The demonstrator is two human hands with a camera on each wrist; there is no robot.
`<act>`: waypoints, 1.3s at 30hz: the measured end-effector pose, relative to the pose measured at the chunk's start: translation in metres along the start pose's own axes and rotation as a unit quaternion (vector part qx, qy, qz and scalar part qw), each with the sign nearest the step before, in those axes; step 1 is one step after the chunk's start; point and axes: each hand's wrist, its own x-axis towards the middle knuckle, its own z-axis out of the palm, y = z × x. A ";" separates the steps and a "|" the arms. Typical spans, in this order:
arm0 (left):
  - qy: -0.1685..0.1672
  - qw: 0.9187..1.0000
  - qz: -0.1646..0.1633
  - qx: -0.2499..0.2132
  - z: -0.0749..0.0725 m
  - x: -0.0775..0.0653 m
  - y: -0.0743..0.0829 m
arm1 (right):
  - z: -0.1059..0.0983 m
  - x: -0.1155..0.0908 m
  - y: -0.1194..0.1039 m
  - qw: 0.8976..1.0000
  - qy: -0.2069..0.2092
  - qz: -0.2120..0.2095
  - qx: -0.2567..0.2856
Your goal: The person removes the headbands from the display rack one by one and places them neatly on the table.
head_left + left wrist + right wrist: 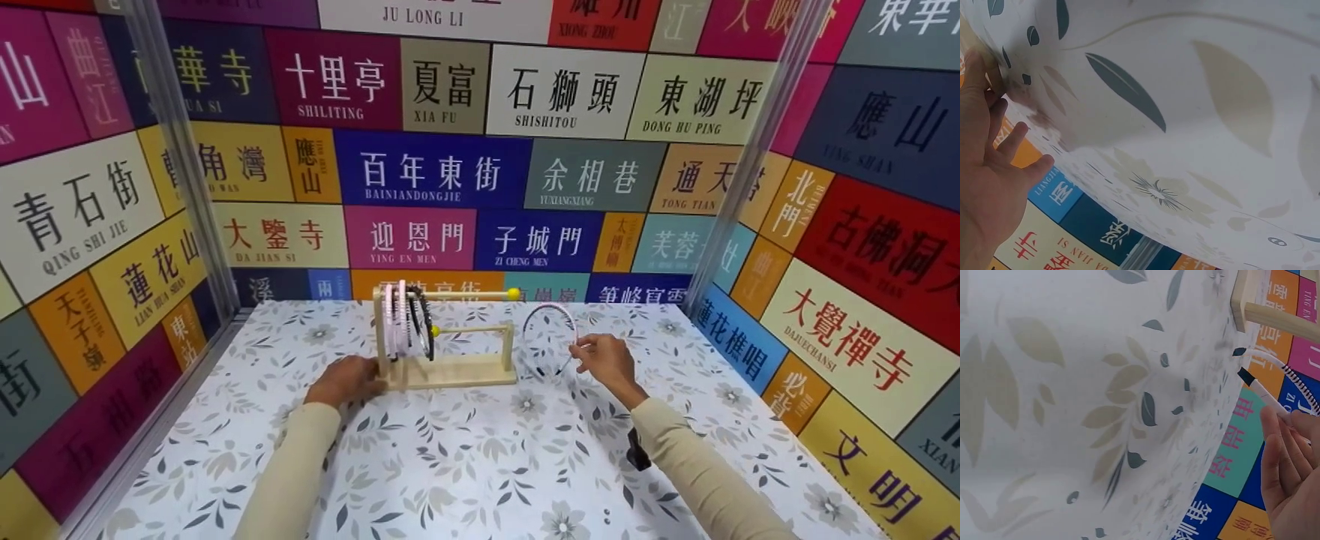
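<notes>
A wooden rack [450, 369] with two horizontal dowels stands on the leaf-patterned table [465, 465]. Several headbands [409, 319], pink, white and black, hang on its upper dowel near the left post. My left hand [346, 380] rests with straight fingers against the rack's base at its left end; in the left wrist view the left hand [988, 185] shows spread fingers. My right hand [606, 360] pinches a thin black-and-white headband [550, 337] upright just right of the rack. The right wrist view shows the headband's end [1266, 391] held by the fingertips [1278, 433], with the rack's corner [1244, 298] beyond.
Colourful sign-patterned walls enclose the table on the left, back and right. Metal corner posts [176, 150] stand at the back corners. A small black object [637, 448] sits under my right forearm.
</notes>
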 end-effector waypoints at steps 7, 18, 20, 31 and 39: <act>0.000 1.000 0.016 -0.003 -0.003 -0.007 0.003 | 0.009 0.001 0.010 0.998 -0.025 0.044 0.023; 0.019 1.000 0.004 0.001 -0.006 -0.009 0.001 | 0.017 0.008 0.013 0.996 -0.036 0.083 0.026; 0.018 1.000 0.004 -0.001 -0.005 -0.010 0.002 | 0.018 0.011 0.017 0.995 -0.037 0.087 0.022; 0.018 1.000 -0.004 -0.008 0.000 -0.009 0.006 | 0.026 0.016 0.037 0.991 -0.035 0.131 0.006; 0.022 1.000 0.006 -0.005 -0.001 -0.005 0.004 | 0.029 0.017 0.034 0.993 -0.001 0.114 -0.029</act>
